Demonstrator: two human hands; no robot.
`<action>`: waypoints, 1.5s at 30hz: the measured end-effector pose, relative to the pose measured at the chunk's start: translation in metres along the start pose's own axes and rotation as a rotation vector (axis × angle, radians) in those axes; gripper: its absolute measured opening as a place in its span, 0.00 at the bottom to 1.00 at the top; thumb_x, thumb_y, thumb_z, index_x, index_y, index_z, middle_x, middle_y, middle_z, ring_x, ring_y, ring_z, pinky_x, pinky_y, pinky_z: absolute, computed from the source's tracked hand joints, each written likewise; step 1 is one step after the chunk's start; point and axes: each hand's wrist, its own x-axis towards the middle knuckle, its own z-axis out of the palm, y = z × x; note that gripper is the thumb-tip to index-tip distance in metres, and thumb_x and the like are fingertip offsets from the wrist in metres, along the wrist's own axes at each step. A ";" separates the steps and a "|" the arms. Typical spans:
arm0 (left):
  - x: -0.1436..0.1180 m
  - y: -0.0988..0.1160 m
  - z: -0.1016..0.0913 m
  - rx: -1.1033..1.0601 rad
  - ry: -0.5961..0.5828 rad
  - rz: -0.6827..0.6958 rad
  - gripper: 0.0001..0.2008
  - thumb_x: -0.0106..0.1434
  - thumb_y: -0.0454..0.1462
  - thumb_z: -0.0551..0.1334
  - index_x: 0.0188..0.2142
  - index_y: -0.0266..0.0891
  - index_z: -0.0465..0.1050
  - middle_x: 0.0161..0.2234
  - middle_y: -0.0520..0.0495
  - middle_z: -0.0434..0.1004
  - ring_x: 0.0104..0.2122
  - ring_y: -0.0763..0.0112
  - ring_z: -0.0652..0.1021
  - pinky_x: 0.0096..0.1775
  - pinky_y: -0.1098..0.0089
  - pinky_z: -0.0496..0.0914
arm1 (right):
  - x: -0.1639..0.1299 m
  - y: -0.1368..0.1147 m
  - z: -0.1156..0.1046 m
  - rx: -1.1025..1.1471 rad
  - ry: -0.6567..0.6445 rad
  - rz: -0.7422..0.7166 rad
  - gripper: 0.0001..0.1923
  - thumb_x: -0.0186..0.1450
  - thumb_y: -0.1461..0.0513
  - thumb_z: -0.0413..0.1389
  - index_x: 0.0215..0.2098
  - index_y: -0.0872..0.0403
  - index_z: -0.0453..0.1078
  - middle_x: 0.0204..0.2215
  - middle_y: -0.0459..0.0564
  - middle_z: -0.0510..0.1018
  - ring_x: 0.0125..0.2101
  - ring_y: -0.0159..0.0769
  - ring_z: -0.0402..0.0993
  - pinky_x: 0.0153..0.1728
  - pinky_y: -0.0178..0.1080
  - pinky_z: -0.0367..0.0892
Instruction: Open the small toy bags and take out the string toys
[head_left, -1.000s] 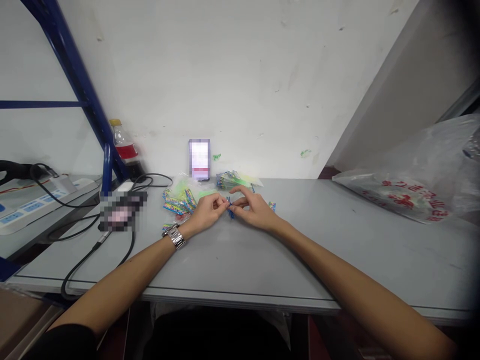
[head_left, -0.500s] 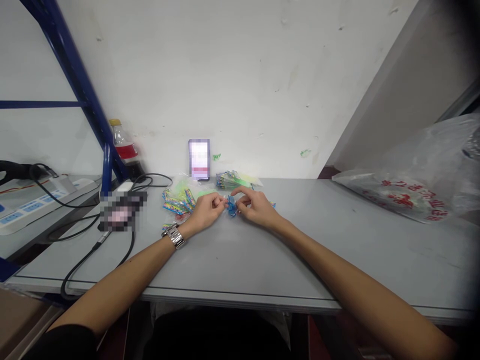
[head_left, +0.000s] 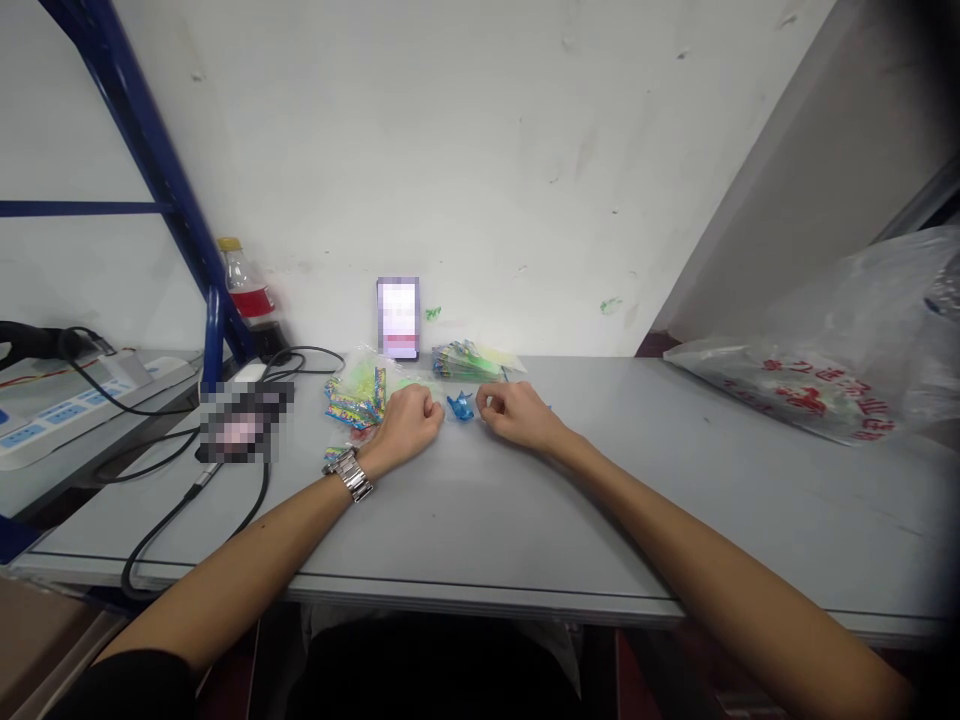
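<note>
A small crumpled blue piece (head_left: 460, 406) with pointed ends, perhaps a balloon or plastic film, sits on the table between my two hands. My left hand (head_left: 409, 422), a steel watch on its wrist, is just left of it, fingers curled closed. Whether anything is inside that fist is hidden. To the right of the blue piece, my right hand (head_left: 519, 414) has its thumb and forefinger bent together in a pinch. I cannot make out anything between them. Beside my left hand lie colourful printed packets (head_left: 356, 408) in clear plastic.
A grey table (head_left: 480, 530) runs along a white wall. Several stacked packets (head_left: 469, 360) lie at the back, near an upright phone (head_left: 399, 318). On the left are a blurred-out device (head_left: 244, 425) with cables, a bottle (head_left: 251, 295) and a power strip (head_left: 82, 405). A plastic bag (head_left: 817, 370) is right.
My hands have drawn apart from the blue piece, left hand leftward and right hand slightly rightward. Both have curled more. The blue piece now shows whole between them.
</note>
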 end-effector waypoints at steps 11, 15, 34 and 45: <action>-0.007 0.004 -0.003 0.214 -0.209 0.072 0.09 0.60 0.32 0.55 0.24 0.41 0.57 0.31 0.48 0.62 0.33 0.66 0.70 0.36 0.66 0.65 | -0.002 -0.007 -0.001 -0.202 -0.125 0.051 0.08 0.57 0.65 0.50 0.26 0.53 0.70 0.22 0.48 0.72 0.25 0.33 0.64 0.24 0.35 0.50; -0.008 0.004 -0.004 0.191 -0.190 0.153 0.03 0.60 0.31 0.56 0.31 0.39 0.63 0.37 0.46 0.62 0.37 0.66 0.70 0.41 0.64 0.68 | -0.005 -0.014 0.000 -0.321 -0.127 0.127 0.07 0.59 0.64 0.51 0.30 0.52 0.72 0.28 0.51 0.76 0.29 0.37 0.69 0.25 0.35 0.49; -0.007 0.005 -0.003 0.342 -0.225 0.260 0.10 0.64 0.32 0.54 0.36 0.36 0.75 0.35 0.43 0.74 0.41 0.60 0.73 0.45 0.63 0.68 | -0.012 -0.027 0.002 -0.464 -0.153 0.168 0.24 0.70 0.53 0.38 0.42 0.54 0.73 0.36 0.59 0.78 0.38 0.51 0.75 0.32 0.42 0.59; -0.005 0.006 -0.005 0.327 -0.270 0.260 0.11 0.65 0.33 0.54 0.37 0.36 0.76 0.36 0.43 0.74 0.41 0.62 0.74 0.44 0.64 0.68 | -0.010 -0.025 0.009 -0.459 -0.083 0.117 0.20 0.66 0.51 0.46 0.47 0.49 0.74 0.31 0.54 0.80 0.35 0.48 0.75 0.30 0.38 0.56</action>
